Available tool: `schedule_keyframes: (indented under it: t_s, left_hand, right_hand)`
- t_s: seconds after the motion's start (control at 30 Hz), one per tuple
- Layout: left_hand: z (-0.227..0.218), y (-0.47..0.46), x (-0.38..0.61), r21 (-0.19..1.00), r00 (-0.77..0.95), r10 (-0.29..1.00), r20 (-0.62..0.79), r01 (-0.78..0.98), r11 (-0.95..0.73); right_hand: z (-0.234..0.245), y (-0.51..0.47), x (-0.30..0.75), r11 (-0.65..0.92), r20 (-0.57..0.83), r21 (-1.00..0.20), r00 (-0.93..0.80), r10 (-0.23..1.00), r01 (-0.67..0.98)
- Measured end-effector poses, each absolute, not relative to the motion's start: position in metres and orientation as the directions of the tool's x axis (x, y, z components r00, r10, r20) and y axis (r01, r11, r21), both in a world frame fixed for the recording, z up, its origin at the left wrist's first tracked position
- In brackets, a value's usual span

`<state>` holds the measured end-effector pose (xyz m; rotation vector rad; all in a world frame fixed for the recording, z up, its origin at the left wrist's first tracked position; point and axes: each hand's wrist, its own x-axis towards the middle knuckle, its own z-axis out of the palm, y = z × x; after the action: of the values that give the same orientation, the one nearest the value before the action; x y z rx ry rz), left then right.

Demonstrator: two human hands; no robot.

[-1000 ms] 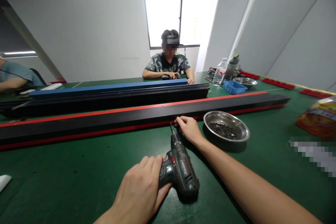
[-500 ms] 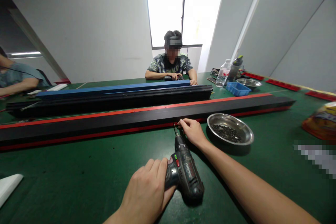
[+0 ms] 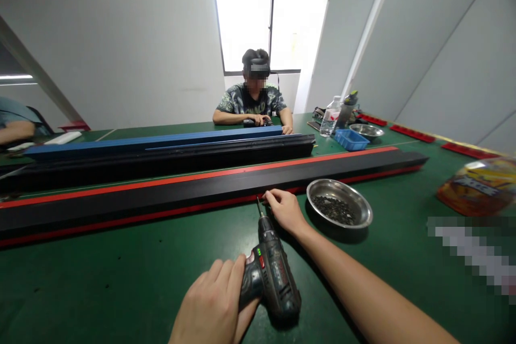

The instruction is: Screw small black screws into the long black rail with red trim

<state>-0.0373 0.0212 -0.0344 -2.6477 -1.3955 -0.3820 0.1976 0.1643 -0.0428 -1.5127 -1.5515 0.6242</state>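
Observation:
My left hand is wrapped round the grip of a dark cordless drill lying low over the green table. The drill's bit points at the near face of a long black rail with red edges. My right hand pinches something too small to make out, right at the bit's tip against the rail. A steel bowl of small dark screws stands just right of that hand.
Behind the rail lie a second black rail and a blue one. A person sits across the table. A blue tray, bottles, another steel bowl and an orange packet are at the right.
The view has shifted slightly to the right and down. Both hands and the drill stay in the same place against the rail.

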Motion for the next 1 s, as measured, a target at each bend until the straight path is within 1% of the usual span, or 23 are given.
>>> schedule_keyframes:
  t_s: [0.2,0.4,0.57,0.77,1.0]
  left_hand:
    - [-0.037,0.021,-0.043,-0.003,0.562,0.756,0.335,0.803,-0.596]
    - [-0.039,0.024,-0.042,-0.037,0.579,0.718,0.386,0.788,-0.615]
    - [-0.042,0.023,-0.044,-0.03,0.577,0.726,0.373,0.79,-0.612]
    - [-0.037,0.023,-0.041,-0.024,0.568,0.751,0.338,0.803,-0.596]
    - [-0.029,0.021,-0.036,-0.029,0.557,0.778,0.291,0.818,-0.574]
  right_hand:
    - [-0.044,0.162,0.195,0.195,0.299,-0.788,0.086,0.95,0.584]
    - [-0.05,0.161,0.194,0.23,0.37,-0.739,0.096,0.924,0.634]
    - [-0.049,0.156,0.194,0.236,0.403,-0.7,0.1,0.91,0.675]
    - [-0.048,0.153,0.192,0.244,0.45,-0.616,0.08,0.889,0.749]
    - [-0.05,0.152,0.192,0.25,0.459,-0.59,0.064,0.886,0.768]
